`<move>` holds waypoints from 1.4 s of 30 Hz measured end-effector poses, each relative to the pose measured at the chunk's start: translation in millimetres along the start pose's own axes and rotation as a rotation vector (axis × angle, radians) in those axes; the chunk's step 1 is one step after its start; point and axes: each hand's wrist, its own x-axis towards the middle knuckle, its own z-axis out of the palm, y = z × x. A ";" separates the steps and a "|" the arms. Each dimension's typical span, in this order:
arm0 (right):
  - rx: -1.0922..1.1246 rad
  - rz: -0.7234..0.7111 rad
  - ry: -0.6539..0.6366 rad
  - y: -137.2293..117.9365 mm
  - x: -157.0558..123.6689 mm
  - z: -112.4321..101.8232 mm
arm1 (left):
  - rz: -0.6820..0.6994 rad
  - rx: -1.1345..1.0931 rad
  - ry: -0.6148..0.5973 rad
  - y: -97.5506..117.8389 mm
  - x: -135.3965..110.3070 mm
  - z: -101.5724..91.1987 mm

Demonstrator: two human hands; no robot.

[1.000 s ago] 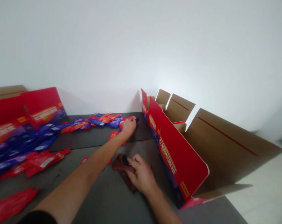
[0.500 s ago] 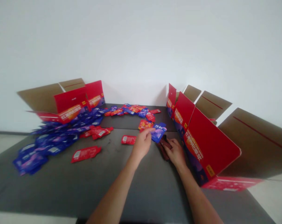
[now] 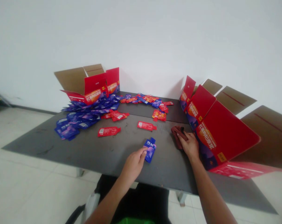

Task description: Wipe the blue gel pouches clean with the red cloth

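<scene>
My left hand [image 3: 132, 162] rests on the dark grey table [image 3: 103, 152] near its front edge, fingertips pinching the lower end of a blue pouch [image 3: 150, 149] that lies flat on the table. My right hand [image 3: 190, 145] lies farther right, fingers curled over a dark red cloth [image 3: 177, 133] with a small black thing in it, close beside an open red carton [image 3: 213, 130].
A second open red carton [image 3: 89, 84] lies tipped at the back left, with many blue pouches [image 3: 82, 116] spilled from it. Loose red pouches [image 3: 146, 125] and mixed ones [image 3: 143, 99] are scattered towards the back. White wall behind, pale tiled floor around.
My left hand reached to the far pouches, picked up a blue one and brought it back to the table's front. The view pulled back and down. My right hand stayed on the cloth.
</scene>
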 end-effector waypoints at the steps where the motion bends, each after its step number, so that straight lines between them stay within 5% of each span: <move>1: -0.005 -0.007 0.009 -0.7 -1.1 -0.5 | 0.025 0.061 0.007 -1.2 -4.7 -2.4; 7: -0.020 -0.025 0.037 -3.7 -6.8 -1.0 | 0.173 0.454 0.120 0.1 -50.0 -5.8; 14: -0.031 -0.082 0.086 -18.5 -9.0 -4.8 | 0.491 0.495 0.046 -10.5 -70.9 -7.1; 19: 0.066 -0.275 0.059 -84.5 -20.5 -12.2 | 0.605 0.461 0.029 -22.8 -68.1 -9.2; 23: 0.067 -0.545 -0.202 -145.7 -42.8 -8.9 | 0.633 0.474 0.058 -26.5 -68.4 -8.0; 26: -0.001 -0.669 -0.372 -166.4 -57.9 -1.2 | 0.555 0.547 0.098 -24.4 -68.7 -5.5; 33: -0.017 -0.664 -0.484 -152.4 -69.8 19.3 | 0.468 0.508 0.076 -21.1 -66.8 -0.6; 42: -0.212 -0.592 -0.369 -135.8 -10.5 30.8 | 0.464 0.505 0.078 -23.6 -65.3 -2.7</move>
